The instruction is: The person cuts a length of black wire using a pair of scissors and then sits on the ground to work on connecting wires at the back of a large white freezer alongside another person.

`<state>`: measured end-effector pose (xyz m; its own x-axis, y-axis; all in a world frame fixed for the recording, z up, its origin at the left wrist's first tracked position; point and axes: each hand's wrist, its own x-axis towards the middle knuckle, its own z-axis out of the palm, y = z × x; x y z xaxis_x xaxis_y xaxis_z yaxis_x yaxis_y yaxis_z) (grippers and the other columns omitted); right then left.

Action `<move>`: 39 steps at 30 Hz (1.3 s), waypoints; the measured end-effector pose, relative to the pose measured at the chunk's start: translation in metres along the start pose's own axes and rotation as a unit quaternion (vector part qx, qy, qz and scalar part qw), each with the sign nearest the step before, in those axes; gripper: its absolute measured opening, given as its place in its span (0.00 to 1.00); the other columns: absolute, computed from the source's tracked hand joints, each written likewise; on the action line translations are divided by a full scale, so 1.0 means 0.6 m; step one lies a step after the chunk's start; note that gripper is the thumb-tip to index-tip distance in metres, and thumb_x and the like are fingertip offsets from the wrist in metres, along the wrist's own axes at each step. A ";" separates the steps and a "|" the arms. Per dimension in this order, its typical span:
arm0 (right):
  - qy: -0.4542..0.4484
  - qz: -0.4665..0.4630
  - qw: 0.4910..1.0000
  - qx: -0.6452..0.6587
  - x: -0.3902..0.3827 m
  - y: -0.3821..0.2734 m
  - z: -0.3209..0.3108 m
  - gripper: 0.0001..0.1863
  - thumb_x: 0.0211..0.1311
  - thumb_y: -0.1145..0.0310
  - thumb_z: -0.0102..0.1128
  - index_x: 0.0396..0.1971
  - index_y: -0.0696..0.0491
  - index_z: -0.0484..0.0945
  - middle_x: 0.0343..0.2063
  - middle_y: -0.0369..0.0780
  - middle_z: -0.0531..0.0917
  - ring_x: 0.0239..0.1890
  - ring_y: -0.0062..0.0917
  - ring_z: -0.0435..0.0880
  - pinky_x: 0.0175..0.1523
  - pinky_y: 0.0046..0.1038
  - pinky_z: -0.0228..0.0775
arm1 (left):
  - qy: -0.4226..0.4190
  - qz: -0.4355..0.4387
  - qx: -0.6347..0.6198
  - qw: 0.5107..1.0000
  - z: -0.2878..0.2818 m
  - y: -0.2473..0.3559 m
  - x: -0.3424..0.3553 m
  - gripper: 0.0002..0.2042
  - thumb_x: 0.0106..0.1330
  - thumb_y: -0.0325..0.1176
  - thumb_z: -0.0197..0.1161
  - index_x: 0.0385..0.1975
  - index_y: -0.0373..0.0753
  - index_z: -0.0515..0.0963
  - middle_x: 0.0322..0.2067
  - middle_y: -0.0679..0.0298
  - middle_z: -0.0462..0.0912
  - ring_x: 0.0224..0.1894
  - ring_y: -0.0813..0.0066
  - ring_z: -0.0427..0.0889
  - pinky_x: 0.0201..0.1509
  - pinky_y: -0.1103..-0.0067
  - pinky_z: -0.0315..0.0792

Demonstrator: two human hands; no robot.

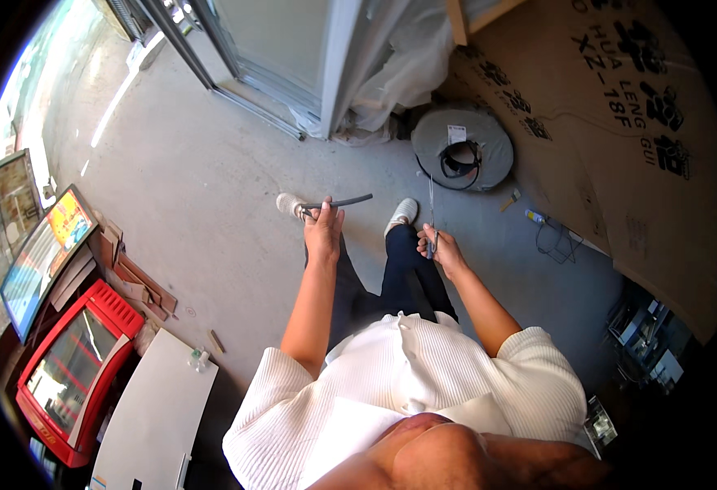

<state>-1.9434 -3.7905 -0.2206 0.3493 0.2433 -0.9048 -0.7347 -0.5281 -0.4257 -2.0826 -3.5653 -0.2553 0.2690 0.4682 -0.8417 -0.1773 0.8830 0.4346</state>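
My left hand [323,233] is raised over the floor in front of me, its fingers closed round a short dark grey strip [352,200]. The strip looks like rubber or hose and curves slightly, its free end pointing right. My right hand [445,249] grips a slim metal tool [432,204] by its grey-blue end, the long thin shaft pointing away from me. Whether it is a screwdriver or scissors I cannot tell. The two hands are apart, above my legs and shoes.
A round grey-covered coil [493,151] lies ahead, near a large cardboard sheet [570,155] on the right. A brush [509,201] is on the floor. At left stand a red-framed glass unit [117,306], a white panel [158,400] and stacked brown boards [142,278]. A metal-framed door [281,106] is ahead.
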 end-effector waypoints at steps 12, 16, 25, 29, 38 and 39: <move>0.126 -0.068 0.917 -0.372 0.191 -0.111 0.341 0.22 0.56 0.56 0.62 0.13 0.58 0.76 0.12 0.40 0.79 0.12 0.21 0.76 0.19 0.23 0.64 | 0.065 0.240 -0.047 0.968 -0.288 0.694 0.009 0.09 0.67 0.29 0.55 0.26 0.49 0.64 0.44 0.68 0.78 0.40 0.80 0.79 0.46 0.78 0.77; 0.124 -0.002 0.936 -0.328 0.188 -0.161 0.419 0.17 0.52 0.60 0.67 0.16 0.59 0.76 0.14 0.41 0.78 0.12 0.26 0.77 0.15 0.26 0.64 | 0.072 0.287 -0.135 0.946 -0.372 0.841 0.017 0.10 0.67 0.30 0.55 0.25 0.49 0.63 0.43 0.69 0.78 0.40 0.81 0.78 0.45 0.79 0.77; 0.037 0.166 0.834 -0.525 0.338 -0.351 0.546 0.15 0.53 0.60 0.64 0.22 0.58 0.79 0.23 0.42 0.81 0.26 0.34 0.81 0.27 0.36 0.72 | 0.065 0.203 -0.210 0.954 -0.291 0.994 0.120 0.10 0.66 0.28 0.55 0.25 0.49 0.64 0.40 0.69 0.78 0.40 0.80 0.78 0.43 0.78 0.76; -0.208 -0.054 0.839 -0.500 0.473 -0.529 0.765 0.14 0.53 0.60 0.63 0.24 0.58 0.80 0.23 0.42 0.81 0.29 0.35 0.81 0.32 0.39 0.73 | 0.155 0.357 -0.225 0.893 -0.317 1.257 0.105 0.11 0.66 0.26 0.54 0.25 0.49 0.63 0.40 0.68 0.78 0.42 0.80 0.77 0.42 0.80 0.75; -0.229 -0.235 0.846 -0.421 0.513 -0.954 1.797 0.16 0.58 0.59 0.58 0.26 0.60 0.75 0.20 0.42 0.78 0.18 0.25 0.78 0.19 0.21 0.65 | 0.204 0.531 -0.214 0.794 -0.356 1.623 0.148 0.14 0.62 0.28 0.62 0.22 0.50 0.61 0.38 0.65 0.81 0.42 0.83 0.78 0.42 0.87 0.71; -0.238 -0.246 0.830 -0.440 0.448 -0.950 1.881 0.16 0.58 0.60 0.59 0.27 0.60 0.75 0.22 0.44 0.80 0.18 0.25 0.78 0.20 0.21 0.67 | 0.229 0.527 -0.218 0.788 -0.392 1.629 0.172 0.15 0.62 0.28 0.62 0.22 0.50 0.61 0.38 0.65 0.82 0.42 0.83 0.78 0.41 0.87 0.71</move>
<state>-2.0872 -2.5060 -0.2275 0.0591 0.7894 -0.6111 0.2108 -0.6082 -0.7653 -2.4508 -2.6615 0.0069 -0.5988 0.7855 -0.1566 -0.4096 -0.1322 0.9026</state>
